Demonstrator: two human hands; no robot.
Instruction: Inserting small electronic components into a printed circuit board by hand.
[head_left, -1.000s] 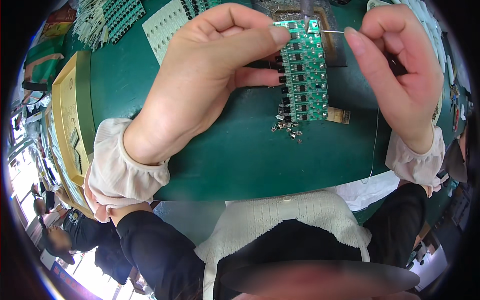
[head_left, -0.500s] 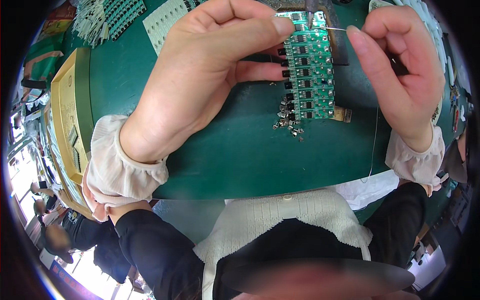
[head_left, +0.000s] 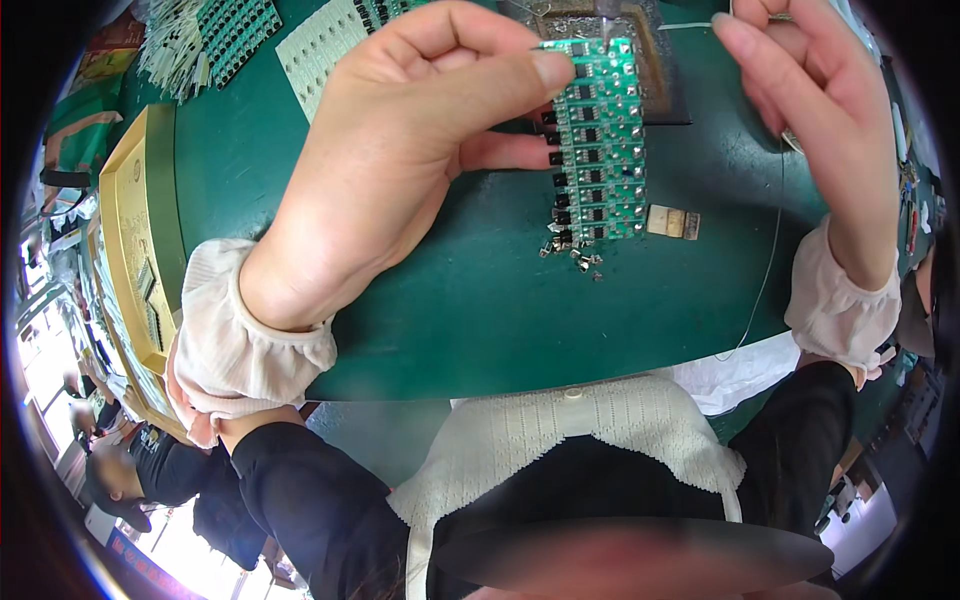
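Observation:
My left hand point(head_left: 400, 120) pinches the upper left edge of a green circuit board panel point(head_left: 600, 150), thumb on top and other fingers beneath. Rows of black chips and shiny solder spots cover the panel, with black parts along its left side. The blurred grey tip of a soldering iron point(head_left: 606, 12) comes down at its top end; what holds the iron is out of view. Off to the right, my right hand point(head_left: 815, 90) has its thumb and fingers closed on a thin white wire point(head_left: 685, 25) that points towards the panel. A fine solder wire point(head_left: 775, 240) hangs below this hand.
Small metal parts point(head_left: 580, 258) lie at the panel's lower end, near a small tan block point(head_left: 673, 222). Behind the panel is a dark-rimmed tray point(head_left: 655, 75). A gold box point(head_left: 140, 230) stands left; more boards point(head_left: 240, 40) and white wires point(head_left: 175, 50) lie far left.
My right hand has moved up and away from the panel; the thin solder strand at the iron tip gave way to a white wire. The panel has shifted slightly left and its top end nearer me.

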